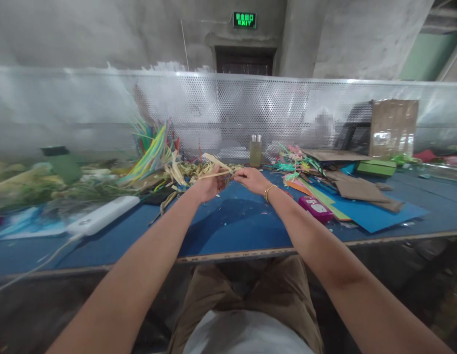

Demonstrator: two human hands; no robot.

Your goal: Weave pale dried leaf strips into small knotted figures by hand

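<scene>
Both hands meet above the blue table point(236, 226), a little in front of a heap of dried, straw-coloured strips point(179, 172). My left hand point(209, 187) is closed on a pale, flat strip point(213, 175) that sticks out across its fingers. A second pale piece point(215, 161) slants just above that hand; whether it is held cannot be told. My right hand point(253, 180), with a gold bracelet at the wrist, has its fingertips pinched together close to the strip's right end. What lies between them is too small and blurred to make out.
At left are a white power strip point(103, 215) with a cord and a green bottle point(62, 163). Coloured stems point(153, 147) stand behind. A glass jar point(255, 150) is at the back. To the right lie a magenta box point(315, 209), blue sheet point(376, 216) and cardboard point(361, 191).
</scene>
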